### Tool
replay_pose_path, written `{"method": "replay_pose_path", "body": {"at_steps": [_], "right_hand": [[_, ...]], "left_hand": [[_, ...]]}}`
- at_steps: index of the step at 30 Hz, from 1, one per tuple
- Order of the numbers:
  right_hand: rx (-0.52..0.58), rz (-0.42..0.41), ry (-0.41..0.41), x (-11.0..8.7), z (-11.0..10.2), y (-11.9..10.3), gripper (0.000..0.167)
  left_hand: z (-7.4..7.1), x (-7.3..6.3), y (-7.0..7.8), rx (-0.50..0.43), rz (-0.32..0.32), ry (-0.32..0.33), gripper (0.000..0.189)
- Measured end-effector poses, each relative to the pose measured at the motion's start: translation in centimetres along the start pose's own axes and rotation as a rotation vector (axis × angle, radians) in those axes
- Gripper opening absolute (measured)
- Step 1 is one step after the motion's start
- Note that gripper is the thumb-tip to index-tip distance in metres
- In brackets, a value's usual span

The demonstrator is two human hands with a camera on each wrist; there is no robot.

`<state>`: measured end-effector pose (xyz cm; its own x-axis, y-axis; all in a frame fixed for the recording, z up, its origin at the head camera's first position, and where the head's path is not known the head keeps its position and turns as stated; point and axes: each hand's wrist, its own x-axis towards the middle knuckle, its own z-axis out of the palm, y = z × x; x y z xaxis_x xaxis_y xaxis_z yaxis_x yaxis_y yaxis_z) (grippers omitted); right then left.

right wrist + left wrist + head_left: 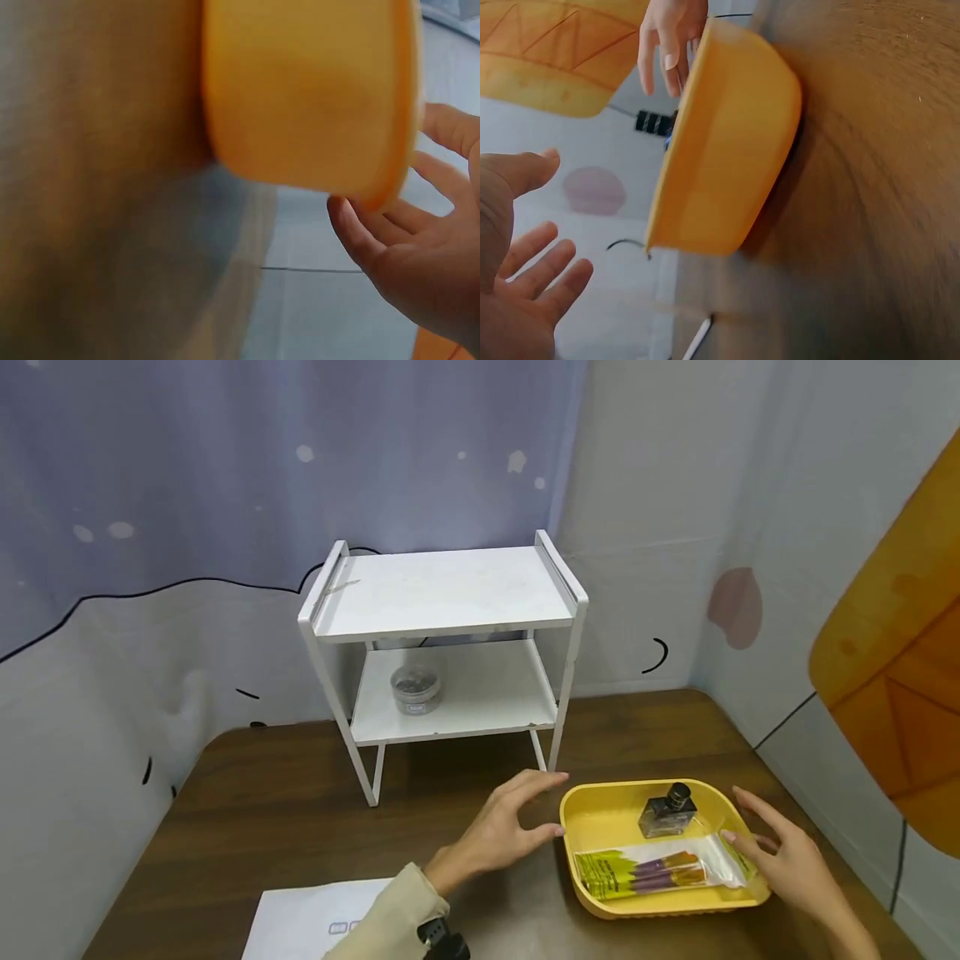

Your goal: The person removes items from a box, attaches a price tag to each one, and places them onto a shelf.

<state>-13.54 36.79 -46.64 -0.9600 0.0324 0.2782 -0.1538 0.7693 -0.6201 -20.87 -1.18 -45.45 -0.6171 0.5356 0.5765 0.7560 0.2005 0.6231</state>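
Observation:
A yellow plastic basket stands on the wooden table at the front right. Inside it, a glass bottle with a black cap stands behind a clear plastic packet of brushes with purple and orange handles. My left hand is spread beside the basket's left rim, thumb and fingers apart, and holds nothing; the left wrist view shows a gap to the basket wall. At the right end, my right hand has its loosely bent fingers around the rim. Whether they touch it is unclear.
Behind the hands stands a white two-tier shelf. On its lower tier sits a clear round tub. White paper lies at the front left, partly under my left sleeve. Printed fabric walls enclose the table's back and sides.

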Motion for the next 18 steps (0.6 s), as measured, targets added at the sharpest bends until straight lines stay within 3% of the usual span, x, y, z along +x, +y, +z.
{"method": "replay_pose_path", "body": {"at_steps": [5, 9, 12, 18], "right_hand": [[0.07, 0.067, -0.11, -0.6, 0.6, 0.9, 0.073], [0.061, 0.148, -0.19, -0.7, 0.7, 1.1, 0.079], [0.027, 0.173, -0.207, -0.8, 0.8, 1.1, 0.079], [0.079, 0.184, -0.221, -0.8, 1.1, 1.4, 0.08]], "left_hand": [[2.3, 1.1, 0.4, 0.078, 0.002, -0.148, 0.062], [3.8, 1.9, 0.7, 0.166, -0.017, -0.288, 0.067], [4.6, 2.5, 0.9, 0.234, -0.039, -0.404, 0.071], [6.1, 3.9, 1.0, 0.349, -0.082, -0.599, 0.071]]}}
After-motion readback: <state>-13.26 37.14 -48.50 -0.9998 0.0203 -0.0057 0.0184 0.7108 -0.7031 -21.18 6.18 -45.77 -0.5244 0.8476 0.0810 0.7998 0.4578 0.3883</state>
